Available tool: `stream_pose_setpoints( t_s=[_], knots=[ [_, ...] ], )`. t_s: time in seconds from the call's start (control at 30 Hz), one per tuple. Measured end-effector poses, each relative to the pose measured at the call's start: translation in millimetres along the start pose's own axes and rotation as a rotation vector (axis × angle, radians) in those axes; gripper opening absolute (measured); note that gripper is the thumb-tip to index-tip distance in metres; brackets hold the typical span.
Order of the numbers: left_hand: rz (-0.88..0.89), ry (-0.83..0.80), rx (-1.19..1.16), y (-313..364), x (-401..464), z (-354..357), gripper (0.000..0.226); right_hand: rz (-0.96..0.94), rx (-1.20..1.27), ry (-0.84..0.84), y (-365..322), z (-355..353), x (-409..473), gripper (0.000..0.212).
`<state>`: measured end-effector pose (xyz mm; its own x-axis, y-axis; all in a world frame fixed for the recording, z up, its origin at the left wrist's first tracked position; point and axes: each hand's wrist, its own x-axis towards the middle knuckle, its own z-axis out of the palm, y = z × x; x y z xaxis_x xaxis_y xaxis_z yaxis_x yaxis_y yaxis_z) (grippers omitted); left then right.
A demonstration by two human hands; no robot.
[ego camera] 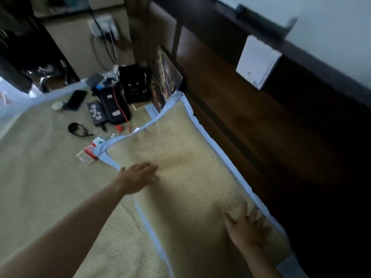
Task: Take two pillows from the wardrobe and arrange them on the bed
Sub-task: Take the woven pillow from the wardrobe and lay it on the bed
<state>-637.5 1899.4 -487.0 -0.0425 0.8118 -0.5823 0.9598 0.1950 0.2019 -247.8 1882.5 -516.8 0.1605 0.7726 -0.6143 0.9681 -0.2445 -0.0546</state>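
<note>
While flat, both hands (138, 177) press pillow (180, 167).

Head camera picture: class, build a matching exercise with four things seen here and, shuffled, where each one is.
Things:
1. left hand
2. right hand
3. white box
4. black phone

Places:
A. on the dark headboard
B. flat on the pillow, near its left corner
C. on the bed mat, by the clutter
D. flat on the pillow's right edge

Pairs: 1-B, 2-D, 3-A, 4-C

woven-mat bed (44, 177), pillow (180, 167), black gadgets (112, 105)
</note>
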Motion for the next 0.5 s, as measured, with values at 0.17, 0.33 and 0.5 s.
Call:
stream_pose_setpoints(
  t_s=[0.17,0.33,0.5],
  knots=[
    [0.005,0.091,0.014,-19,-96,-22,0.062,-0.286,-0.038,-0.102,-55,-52,-67,0.073],
    [0.005,0.175,-0.073,-37,-204,-59,0.062,-0.399,-0.166,-0.140,-87,-77,-149,0.063],
    [0.083,0.295,-0.242,-39,-341,-79,0.061,-0.417,-0.161,-0.043,-63,-99,-264,0.056]
  ],
)
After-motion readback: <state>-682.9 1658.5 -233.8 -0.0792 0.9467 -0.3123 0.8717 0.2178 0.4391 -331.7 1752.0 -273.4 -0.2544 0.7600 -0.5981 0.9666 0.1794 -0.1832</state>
